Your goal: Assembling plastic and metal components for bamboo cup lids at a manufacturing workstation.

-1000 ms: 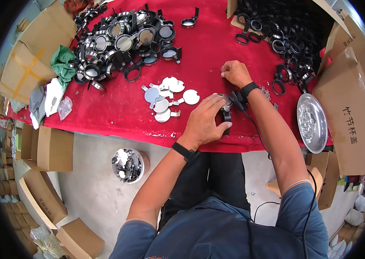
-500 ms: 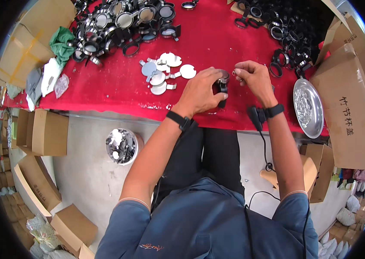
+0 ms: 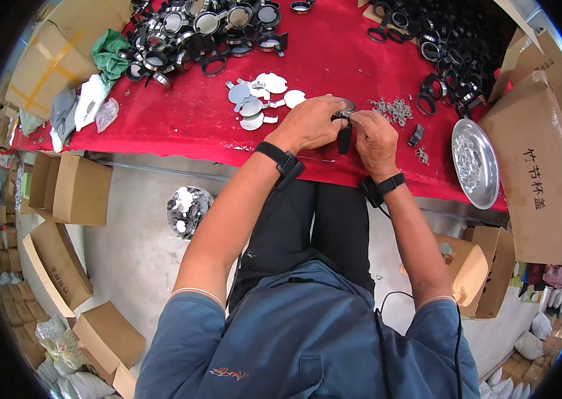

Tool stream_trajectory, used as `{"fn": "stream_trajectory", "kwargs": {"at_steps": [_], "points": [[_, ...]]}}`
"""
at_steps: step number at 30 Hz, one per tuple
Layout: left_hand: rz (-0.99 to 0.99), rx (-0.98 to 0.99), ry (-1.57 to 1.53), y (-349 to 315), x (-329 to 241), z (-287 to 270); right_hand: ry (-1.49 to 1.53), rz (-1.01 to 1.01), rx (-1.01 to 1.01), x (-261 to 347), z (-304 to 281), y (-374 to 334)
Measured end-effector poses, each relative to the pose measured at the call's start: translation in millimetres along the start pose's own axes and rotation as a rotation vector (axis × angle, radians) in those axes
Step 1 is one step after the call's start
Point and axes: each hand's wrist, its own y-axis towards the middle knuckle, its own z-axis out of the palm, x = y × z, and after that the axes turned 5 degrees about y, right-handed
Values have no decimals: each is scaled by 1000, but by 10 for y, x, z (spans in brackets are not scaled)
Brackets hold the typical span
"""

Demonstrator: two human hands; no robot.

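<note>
My left hand (image 3: 311,123) is closed around a black lid (image 3: 344,141) with a shiny metal top, held above the near part of the red-covered table. The fingers of my right hand (image 3: 376,145) are pinched together against the lid's right side; whatever lies between their tips is hidden. Just beyond that hand a pile of small metal wire clips (image 3: 395,111) lies on the cloth, with a few more clips (image 3: 422,155) and a small black piece (image 3: 416,135) nearer me. Left of my hands are several pale round discs with tabs (image 3: 252,106).
A big heap of black-and-metal lids (image 3: 204,26) covers the far left, and black rings (image 3: 450,66) the far right. An oval metal tray (image 3: 459,176) of clips sits by a tall cardboard box (image 3: 527,166). A bucket of scraps (image 3: 188,211) stands on the floor.
My right hand has moved left from beside the lid, where it held a small metal clip, and now touches the lid. The clip pile it covered is visible.
</note>
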Motion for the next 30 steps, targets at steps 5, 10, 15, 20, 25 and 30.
{"fn": "stream_trajectory", "kwargs": {"at_steps": [5, 10, 15, 20, 25, 30], "points": [[-71, 53, -18, 67, -24, -61, -64, -31, -15, 10, 23, 3], [-84, 115, 28, 160, -35, -114, 14, 151, -41, 66, 40, -11], [-136, 120, -38, 136, -47, -104, 173, 417, -193, 211, 168, -110], [-149, 153, -43, 155, -19, -108, 160, 433, -234, 254, 201, -126], [-108, 153, -11, 152, -9, -106, 19, 272, -193, 252, 210, -212], [-118, 185, 19, 181, -40, -121, -73, 193, -180, 250, 212, -208]]}}
